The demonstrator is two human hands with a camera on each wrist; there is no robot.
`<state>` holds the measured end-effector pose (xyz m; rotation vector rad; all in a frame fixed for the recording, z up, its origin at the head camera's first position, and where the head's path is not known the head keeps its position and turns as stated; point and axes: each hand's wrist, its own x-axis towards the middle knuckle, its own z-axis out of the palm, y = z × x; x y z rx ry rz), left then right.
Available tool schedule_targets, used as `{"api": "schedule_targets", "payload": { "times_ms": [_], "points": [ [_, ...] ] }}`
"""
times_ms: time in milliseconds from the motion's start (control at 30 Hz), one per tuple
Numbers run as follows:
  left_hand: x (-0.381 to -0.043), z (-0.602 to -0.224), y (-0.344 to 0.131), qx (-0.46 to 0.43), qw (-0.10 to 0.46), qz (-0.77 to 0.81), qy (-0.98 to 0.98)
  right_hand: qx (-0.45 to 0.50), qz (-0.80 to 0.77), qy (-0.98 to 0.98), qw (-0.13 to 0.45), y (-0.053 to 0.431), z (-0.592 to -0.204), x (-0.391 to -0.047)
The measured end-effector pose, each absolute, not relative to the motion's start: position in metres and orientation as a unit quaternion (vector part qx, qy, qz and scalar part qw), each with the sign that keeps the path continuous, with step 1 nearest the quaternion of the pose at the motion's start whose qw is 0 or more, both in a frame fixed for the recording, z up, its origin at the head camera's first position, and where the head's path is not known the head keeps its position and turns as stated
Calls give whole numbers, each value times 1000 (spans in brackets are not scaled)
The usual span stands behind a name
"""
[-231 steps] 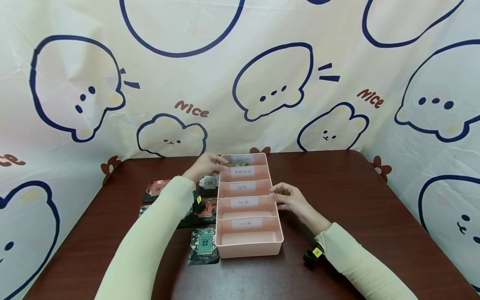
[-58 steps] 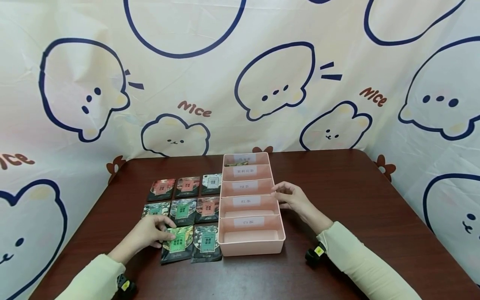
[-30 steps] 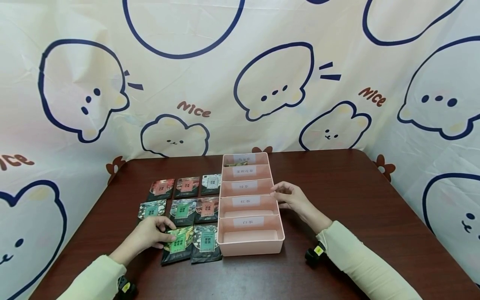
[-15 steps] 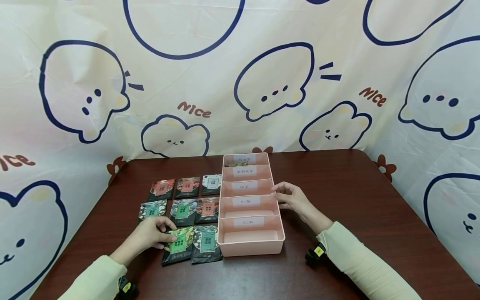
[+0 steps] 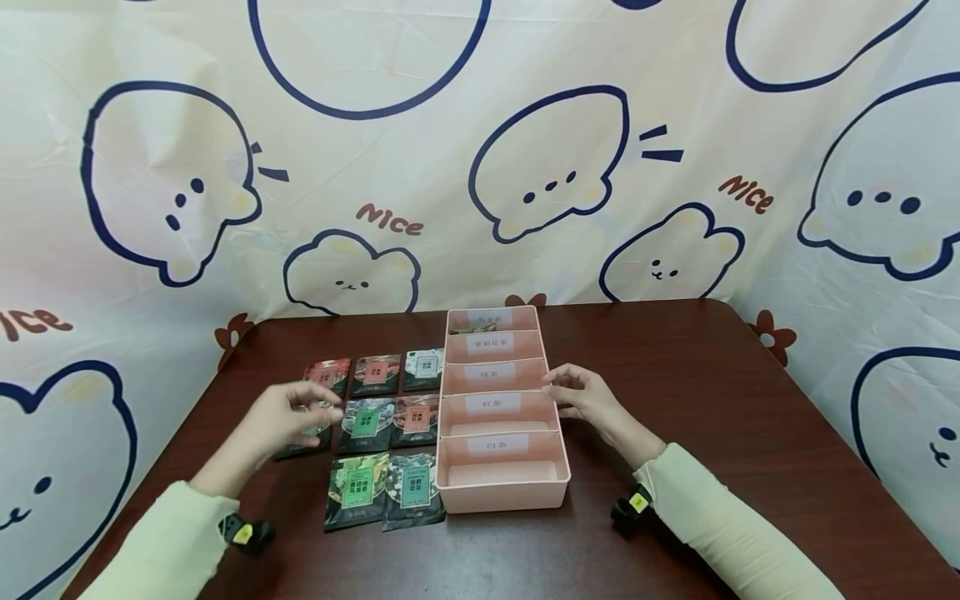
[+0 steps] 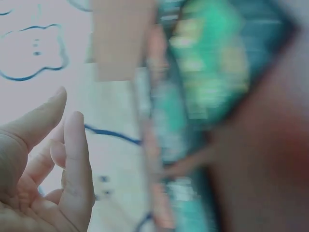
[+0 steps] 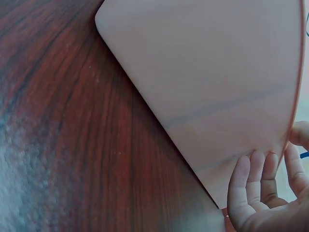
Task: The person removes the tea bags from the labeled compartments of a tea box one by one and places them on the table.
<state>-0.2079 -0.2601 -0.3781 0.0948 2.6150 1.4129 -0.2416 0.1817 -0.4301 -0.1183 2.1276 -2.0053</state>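
Observation:
My left hand (image 5: 281,417) is over the left column of flat tea packets, its thumb and fingers apart with nothing between them. Part of the white-and-green packet (image 5: 303,446) is hidden beneath it, and it overlaps the edge of a red packet (image 5: 330,372). Nearer me lie a bright green packet (image 5: 358,492) and a teal packet (image 5: 414,490). The pink divided box (image 5: 498,498) stands right of the packets. On its right side my right hand (image 5: 588,404) holds the rim, its fingers (image 7: 239,176) against the outer wall.
More packets lie in rows by the box: a green one (image 5: 365,423), two red-labelled ones and a white-labelled one (image 5: 423,368). Each compartment bears a white label (image 5: 497,444). Something greenish (image 5: 474,329) sits in the farthest compartment. A printed curtain encloses the brown table (image 5: 675,375).
My left hand reached into the box's far end earlier, then touched the bright green packet in the front row. It has now left that packet and moved farther back. My right hand stays put.

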Motion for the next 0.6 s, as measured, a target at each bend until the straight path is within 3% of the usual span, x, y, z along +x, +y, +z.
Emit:
{"api": "schedule_targets", "payload": {
  "times_ms": [267,433,600],
  "points": [
    [-256,-316,-235,95,16,462,881,-40,-686,719,106,183,-430,-242],
    [-290,-297,-206,145,35,478,866,-37,-684,720,110,182,-429,-242],
    [-317,-303,-175,180,73,476,858,-43,-683,721,109,183,-431,-243]
  ]
}}
